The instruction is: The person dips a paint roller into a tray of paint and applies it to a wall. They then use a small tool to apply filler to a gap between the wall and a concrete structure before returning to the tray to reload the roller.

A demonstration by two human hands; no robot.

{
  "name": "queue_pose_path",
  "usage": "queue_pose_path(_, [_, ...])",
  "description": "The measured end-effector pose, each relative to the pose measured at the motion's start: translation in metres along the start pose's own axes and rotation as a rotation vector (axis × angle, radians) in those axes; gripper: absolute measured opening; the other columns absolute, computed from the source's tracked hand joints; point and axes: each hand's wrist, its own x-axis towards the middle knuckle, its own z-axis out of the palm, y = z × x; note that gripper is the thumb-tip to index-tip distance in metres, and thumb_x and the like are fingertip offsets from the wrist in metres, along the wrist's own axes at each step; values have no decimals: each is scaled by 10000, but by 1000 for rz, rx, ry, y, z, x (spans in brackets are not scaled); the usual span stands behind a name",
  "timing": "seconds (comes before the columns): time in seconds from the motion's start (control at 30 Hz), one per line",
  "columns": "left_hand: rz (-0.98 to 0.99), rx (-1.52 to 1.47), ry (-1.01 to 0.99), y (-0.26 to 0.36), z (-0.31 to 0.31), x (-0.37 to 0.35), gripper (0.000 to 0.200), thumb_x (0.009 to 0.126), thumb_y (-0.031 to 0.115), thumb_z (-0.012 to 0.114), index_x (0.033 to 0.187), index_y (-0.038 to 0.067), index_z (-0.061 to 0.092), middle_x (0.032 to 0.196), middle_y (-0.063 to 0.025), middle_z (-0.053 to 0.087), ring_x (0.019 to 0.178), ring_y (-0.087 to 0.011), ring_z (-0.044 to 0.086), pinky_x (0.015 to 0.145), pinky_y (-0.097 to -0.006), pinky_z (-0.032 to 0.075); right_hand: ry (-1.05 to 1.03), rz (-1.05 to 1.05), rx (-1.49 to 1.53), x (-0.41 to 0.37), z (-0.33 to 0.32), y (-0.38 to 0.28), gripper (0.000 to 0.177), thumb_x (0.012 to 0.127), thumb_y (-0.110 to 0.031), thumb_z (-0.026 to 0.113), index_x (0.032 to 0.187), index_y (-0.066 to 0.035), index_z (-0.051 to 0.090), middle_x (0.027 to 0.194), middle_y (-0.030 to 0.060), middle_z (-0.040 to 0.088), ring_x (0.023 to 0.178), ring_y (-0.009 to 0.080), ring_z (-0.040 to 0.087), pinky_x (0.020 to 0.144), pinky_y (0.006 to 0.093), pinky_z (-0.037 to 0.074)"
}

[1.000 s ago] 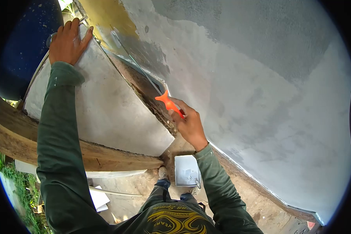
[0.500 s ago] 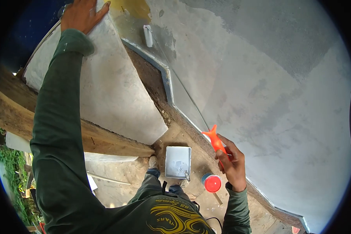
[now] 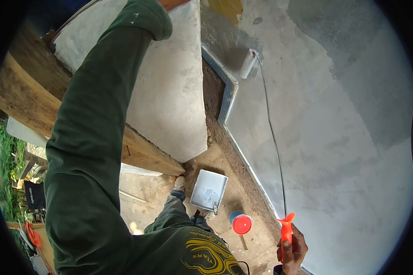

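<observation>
My right hand [image 3: 293,251] is closed round the orange handle of a paint roller [image 3: 287,229]. The roller's long thin rod runs up to a white sleeve [image 3: 248,64], which rests against the grey wall [image 3: 316,151] by a darker, wet-looking patch. Only a strip of my left hand [image 3: 172,3] shows at the top edge, beside the pale slab [image 3: 170,101]; a thumb seems stretched out, the other fingers are out of frame.
On the ground by my feet stand a paint tray [image 3: 209,189] and a bucket with a red lid [image 3: 242,224]. A wooden beam [image 3: 147,153] runs under the slab. A stepped ledge [image 3: 225,103] borders the wall.
The roller sleeve has shifted right and slightly down in view, its rod now steeper. My right hand has moved lower and right. My left hand has slid mostly out of the top.
</observation>
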Motion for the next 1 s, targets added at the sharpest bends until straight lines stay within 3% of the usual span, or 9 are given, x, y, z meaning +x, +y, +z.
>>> queue_pose_path(0.07, [-10, 5, -3, -1, -1, -1, 476, 878, 475, 663, 1078, 44, 640, 941, -141, 678, 904, -323, 684, 819, -467, 535, 10, 22, -3, -8, 7, -12, 592, 1031, -347, 658, 1505, -21, 516, 839, 5, 612, 541, 29, 424, 494, 204, 329])
queue_pose_path(0.17, [-18, 9, -5, -1, -2, -1, 469, 877, 469, 665, 1070, 42, 636, 936, -142, 671, 893, -325, 688, 811, -473, 531, 49, 42, 7, -6, 16, -15, 587, 1019, -361, 679, 1476, -15, 551, 858, -20, 607, 554, -3, 395, 508, 180, 296])
queue_pose_path(0.2, [-12, 5, -3, -2, -1, -1, 467, 879, 468, 664, 1067, 42, 635, 937, -142, 670, 890, -326, 689, 810, -473, 531, 49, 39, 3, -4, 17, -14, 587, 1019, -361, 679, 1476, -15, 551, 858, -20, 607, 554, -3, 395, 508, 180, 296])
queue_pose_path(0.27, [-8, -1, -3, -2, 0, -1, 464, 881, 467, 662, 1065, 41, 634, 937, -141, 669, 887, -326, 691, 809, -473, 531, 6, -4, -23, 3, 20, -9, 548, 1024, -307, 657, 1465, -1, 545, 896, 36, 648, 552, 92, 487, 496, 242, 360])
queue_pose_path(0.37, [-14, -3, -14, -2, 0, 0, 466, 884, 467, 661, 1066, 38, 633, 936, -142, 667, 889, -326, 691, 807, -474, 532, 64, 13, -9, 19, 31, 7, 498, 1014, -224, 684, 1453, -25, 557, 783, 71, 636, 469, 57, 480, 414, 215, 348])
queue_pose_path(0.5, [-5, 4, -21, -2, -1, -1, 465, 885, 464, 660, 1064, 36, 628, 935, -144, 662, 888, -326, 690, 797, -469, 540, 40, 27, -39, 46, 53, 0, 480, 1023, -210, 659, 1458, -34, 558, 778, 52, 634, 468, 47, 475, 416, 211, 346])
queue_pose_path(1.0, [3, -12, -7, 1, -5, -2, 451, 884, 450, 659, 1054, 34, 623, 921, -145, 658, 892, -319, 674, 778, -461, 540, -82, -65, -37, 175, 133, -1, 473, 1035, -249, 655, 1471, -83, 579, 801, -16, 596, 565, 27, 460, 510, 203, 388])
